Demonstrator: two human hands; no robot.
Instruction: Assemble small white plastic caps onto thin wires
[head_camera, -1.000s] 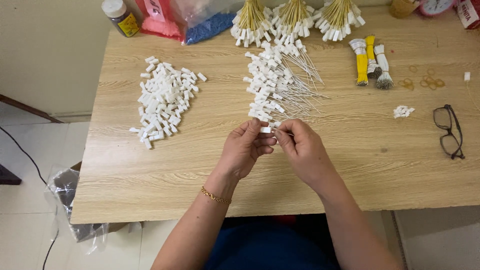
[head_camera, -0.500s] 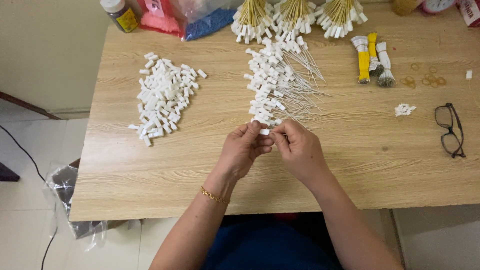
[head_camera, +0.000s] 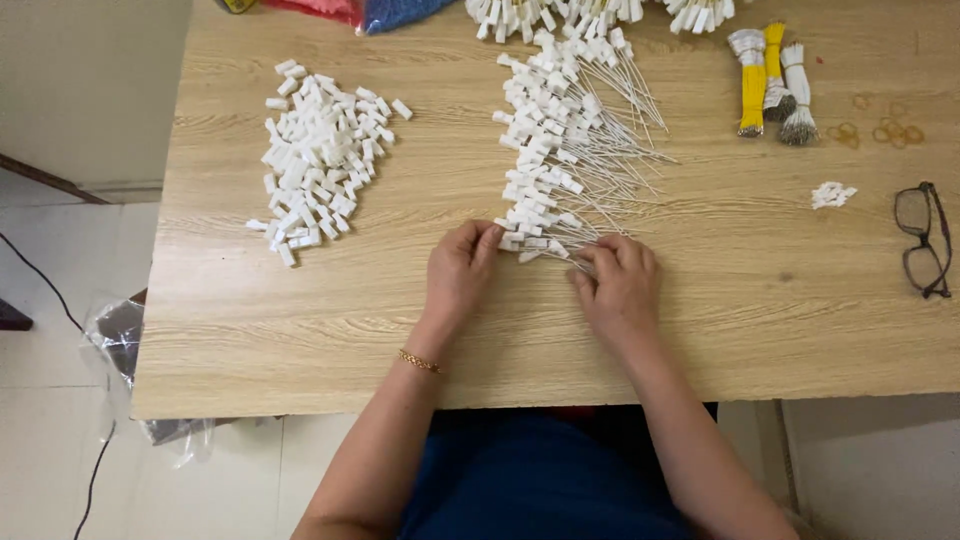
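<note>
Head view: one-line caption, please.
Both hands, left hand and right hand, reach the near end of a row of white wire-tailed tags.

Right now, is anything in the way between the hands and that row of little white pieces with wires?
Nothing visible. The left hand and the right hand already touch the near end of the row of wired white pieces on the wooden table.
</note>
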